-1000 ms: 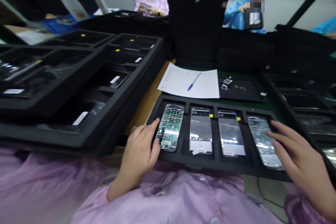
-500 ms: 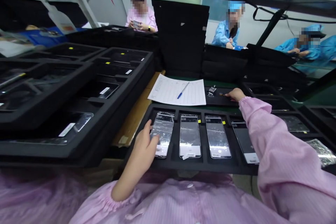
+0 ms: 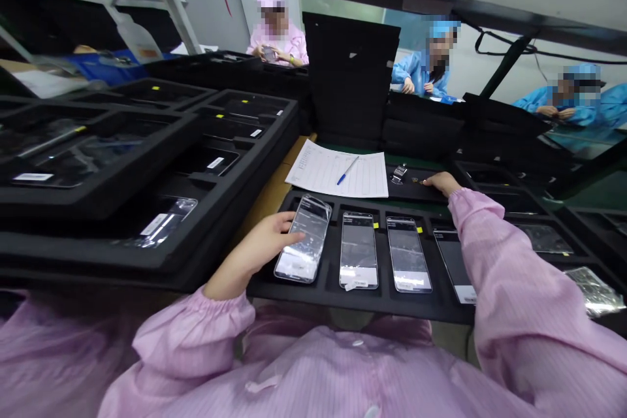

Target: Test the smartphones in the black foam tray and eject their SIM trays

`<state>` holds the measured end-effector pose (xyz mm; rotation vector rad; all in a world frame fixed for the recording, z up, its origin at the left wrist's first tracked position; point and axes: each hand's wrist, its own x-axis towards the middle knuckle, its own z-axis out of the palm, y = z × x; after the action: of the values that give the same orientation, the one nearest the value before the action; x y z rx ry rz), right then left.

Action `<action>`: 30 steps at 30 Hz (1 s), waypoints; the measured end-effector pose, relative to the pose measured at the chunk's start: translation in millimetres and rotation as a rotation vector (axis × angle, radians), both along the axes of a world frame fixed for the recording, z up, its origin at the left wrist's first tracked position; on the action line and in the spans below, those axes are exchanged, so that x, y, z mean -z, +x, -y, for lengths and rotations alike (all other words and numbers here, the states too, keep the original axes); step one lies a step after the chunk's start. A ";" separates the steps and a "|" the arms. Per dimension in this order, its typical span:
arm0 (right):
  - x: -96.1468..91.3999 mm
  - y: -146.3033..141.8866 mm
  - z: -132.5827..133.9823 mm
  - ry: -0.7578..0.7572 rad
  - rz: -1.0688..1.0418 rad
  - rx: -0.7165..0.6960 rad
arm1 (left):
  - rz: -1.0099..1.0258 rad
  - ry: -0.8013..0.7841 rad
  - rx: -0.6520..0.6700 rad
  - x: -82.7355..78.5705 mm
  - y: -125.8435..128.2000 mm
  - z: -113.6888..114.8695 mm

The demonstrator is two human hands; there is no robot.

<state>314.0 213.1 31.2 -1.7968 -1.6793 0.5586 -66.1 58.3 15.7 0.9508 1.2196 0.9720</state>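
One glossy, dark-and-white rectangular phone (image 3: 307, 247), tilted at the black foam tray's (image 3: 330, 295) leftmost slot, left hand (image 3: 268, 240) curled around its edge, best gripped lightly; right hand (image 3: 442, 183) at tiny brass-coloured pieces (image 3: 415, 180), finger closure indeterminate.

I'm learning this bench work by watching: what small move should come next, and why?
Probably pinch up one of the small pieces with the right hand: it is close beside them on the dark mat, though whether it holds one is too small to tell. The left hand holds the near tray's leftmost phone askew.
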 end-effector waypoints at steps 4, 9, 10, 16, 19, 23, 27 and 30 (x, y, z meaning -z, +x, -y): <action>-16.6 -14.6 0.3 -0.084 -0.135 0.040 | 0.165 0.135 -0.277 -12.0 11.4 11.6; -50.0 -49.6 97.1 -0.093 -0.469 -0.259 | 0.488 0.157 -0.397 -20.8 54.1 20.5; -53.9 -56.6 126.3 -0.141 -0.568 -0.357 | 0.535 0.154 -0.401 -21.7 62.5 21.8; -34.0 -94.9 240.2 -0.323 -0.973 -0.283 | 0.689 0.181 -0.390 -27.4 100.6 36.0; -16.8 -107.2 244.2 -0.302 -1.143 -0.212 | 0.702 0.209 -0.374 -27.7 114.5 41.5; -4.9 -113.3 238.7 -0.278 -1.257 -0.242 | 0.684 0.248 -0.382 -25.6 125.8 44.5; 1.3 -112.5 238.1 -0.238 -1.262 -0.288 | 0.662 0.297 -0.395 -23.6 128.8 45.6; 5.3 -110.8 238.2 -0.198 -1.204 -0.307 | 0.648 0.328 -0.409 -22.6 128.9 45.2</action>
<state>203.2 -25.1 25.9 -0.8839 -1.0085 1.5766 62.8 13.1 38.3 0.5540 0.7158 1.6865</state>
